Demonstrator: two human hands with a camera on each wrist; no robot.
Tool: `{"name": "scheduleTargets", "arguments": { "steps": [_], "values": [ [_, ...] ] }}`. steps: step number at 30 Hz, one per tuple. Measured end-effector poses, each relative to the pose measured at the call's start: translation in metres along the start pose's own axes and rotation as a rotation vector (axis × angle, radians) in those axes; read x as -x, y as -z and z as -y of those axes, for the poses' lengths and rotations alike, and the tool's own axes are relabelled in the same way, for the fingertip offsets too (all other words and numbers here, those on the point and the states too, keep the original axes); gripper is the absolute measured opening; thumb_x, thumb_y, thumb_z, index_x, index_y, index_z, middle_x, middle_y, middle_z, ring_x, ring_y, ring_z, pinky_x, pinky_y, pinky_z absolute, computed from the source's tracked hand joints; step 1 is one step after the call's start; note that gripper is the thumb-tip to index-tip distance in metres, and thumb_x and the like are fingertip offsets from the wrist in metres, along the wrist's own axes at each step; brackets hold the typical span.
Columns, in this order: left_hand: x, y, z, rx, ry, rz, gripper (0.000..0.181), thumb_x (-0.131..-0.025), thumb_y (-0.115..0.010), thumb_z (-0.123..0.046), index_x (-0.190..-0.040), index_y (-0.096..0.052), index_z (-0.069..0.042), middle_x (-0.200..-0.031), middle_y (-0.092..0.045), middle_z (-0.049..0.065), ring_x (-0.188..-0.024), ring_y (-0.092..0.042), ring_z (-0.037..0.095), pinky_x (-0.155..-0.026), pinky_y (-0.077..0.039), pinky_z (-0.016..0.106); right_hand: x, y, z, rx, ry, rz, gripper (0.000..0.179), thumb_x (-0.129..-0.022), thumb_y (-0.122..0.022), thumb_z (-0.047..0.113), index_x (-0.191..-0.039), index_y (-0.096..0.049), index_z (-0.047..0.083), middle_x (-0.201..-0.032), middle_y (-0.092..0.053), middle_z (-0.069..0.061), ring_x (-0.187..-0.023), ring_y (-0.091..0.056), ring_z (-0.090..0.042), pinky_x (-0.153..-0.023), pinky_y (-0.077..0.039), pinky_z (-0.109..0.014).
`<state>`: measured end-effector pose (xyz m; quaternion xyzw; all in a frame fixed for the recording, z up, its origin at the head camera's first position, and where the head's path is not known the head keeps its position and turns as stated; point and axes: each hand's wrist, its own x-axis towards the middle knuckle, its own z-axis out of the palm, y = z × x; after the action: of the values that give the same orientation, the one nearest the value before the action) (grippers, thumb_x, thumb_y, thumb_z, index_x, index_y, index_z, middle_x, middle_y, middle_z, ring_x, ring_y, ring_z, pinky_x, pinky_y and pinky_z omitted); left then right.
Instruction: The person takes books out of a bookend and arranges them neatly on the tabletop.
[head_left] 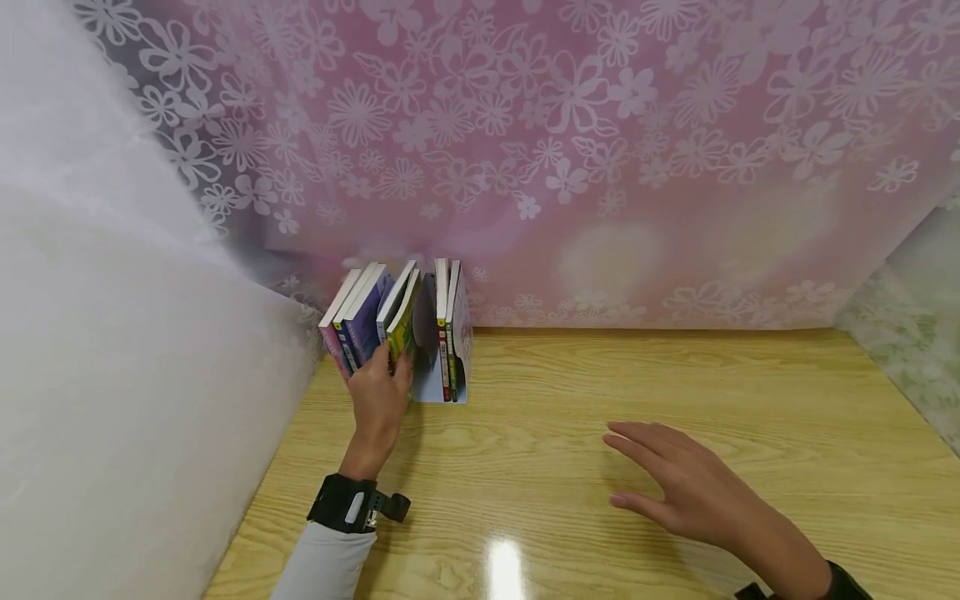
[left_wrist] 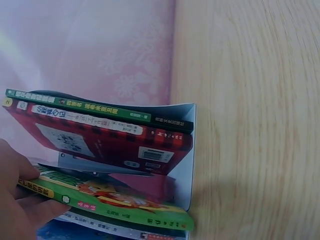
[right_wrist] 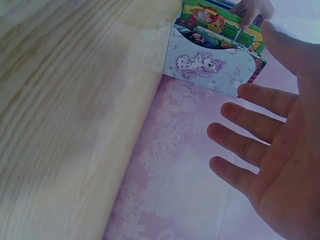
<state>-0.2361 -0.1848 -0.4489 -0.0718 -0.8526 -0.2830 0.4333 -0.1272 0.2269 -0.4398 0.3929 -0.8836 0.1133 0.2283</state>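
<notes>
At the back left of the table, my left hand (head_left: pixel 377 396) pinches the spine of a green book (left_wrist: pixel 115 202), thumb on one side and fingers on the other. The book leans left against a white-spined book (left_wrist: pixel 95 223) in a light, unicorn-printed book holder (right_wrist: pixel 192 65). On the holder's right side stand a red book (left_wrist: pixel 100 142) and a thin dark green book (left_wrist: pixel 100 107). Further left, a purple book (head_left: pixel 365 321) and a pink-spined book (head_left: pixel 335 343) lean the same way. My right hand (head_left: pixel 678 483) hovers over the table, fingers extended, holding nothing.
The wooden table (head_left: pixel 540 442) meets a pink flowered cloth (head_left: pixel 525 167) along its back edge. A white surface (head_left: pixel 135 375) rises close to the books on the left. Another pale patterned cloth (head_left: pixel 907 317) borders the right side.
</notes>
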Motion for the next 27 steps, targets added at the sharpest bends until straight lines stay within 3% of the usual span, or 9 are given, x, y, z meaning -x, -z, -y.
{"name": "scheduleTargets", "arguments": {
  "steps": [10, 17, 21, 27],
  "values": [
    [0.002, 0.008, -0.006, -0.013, 0.115, 0.066, 0.026, -0.101, -0.065, -0.009, -0.117, -0.062, 0.011, -0.093, -0.071, 0.03, -0.073, -0.07, 0.045, -0.061, -0.057, 0.057, -0.007, -0.006, 0.004, -0.029, 0.019, -0.004, 0.072, -0.086, -0.08, 0.053, -0.143, -0.061, 0.013, -0.142, -0.065, -0.004, -0.122, -0.066, -0.024, -0.093, -0.059, -0.047],
    [0.004, 0.021, -0.005, 0.004, 0.148, 0.098, 0.031, -0.102, -0.064, -0.012, -0.123, -0.06, 0.01, -0.102, -0.069, 0.031, -0.087, -0.07, 0.049, -0.072, -0.058, 0.061, -0.015, -0.006, 0.006, -0.029, 0.026, 0.001, 0.071, -0.088, -0.077, 0.054, -0.145, -0.06, 0.015, -0.143, -0.064, -0.003, -0.123, -0.066, -0.025, -0.092, -0.06, -0.047],
    [0.008, 0.03, -0.005, 0.005, 0.136, 0.102, 0.031, -0.102, -0.065, -0.012, -0.123, -0.061, 0.01, -0.1, -0.068, 0.03, -0.083, -0.07, 0.047, -0.069, -0.058, 0.06, -0.019, -0.008, 0.007, -0.053, 0.038, 0.006, 0.071, -0.09, -0.076, 0.054, -0.146, -0.059, 0.014, -0.144, -0.064, -0.005, -0.123, -0.067, -0.025, -0.092, -0.06, -0.047],
    [0.009, 0.045, -0.008, -0.047, 0.054, 0.048, 0.029, -0.097, -0.07, -0.01, -0.117, -0.063, 0.011, -0.092, -0.07, 0.029, -0.072, -0.07, 0.045, -0.059, -0.056, 0.058, -0.027, -0.014, 0.012, -0.071, 0.041, 0.027, 0.07, -0.091, -0.075, 0.054, -0.146, -0.058, 0.014, -0.145, -0.063, -0.006, -0.125, -0.066, -0.026, -0.093, -0.06, -0.047]
  ]
}}
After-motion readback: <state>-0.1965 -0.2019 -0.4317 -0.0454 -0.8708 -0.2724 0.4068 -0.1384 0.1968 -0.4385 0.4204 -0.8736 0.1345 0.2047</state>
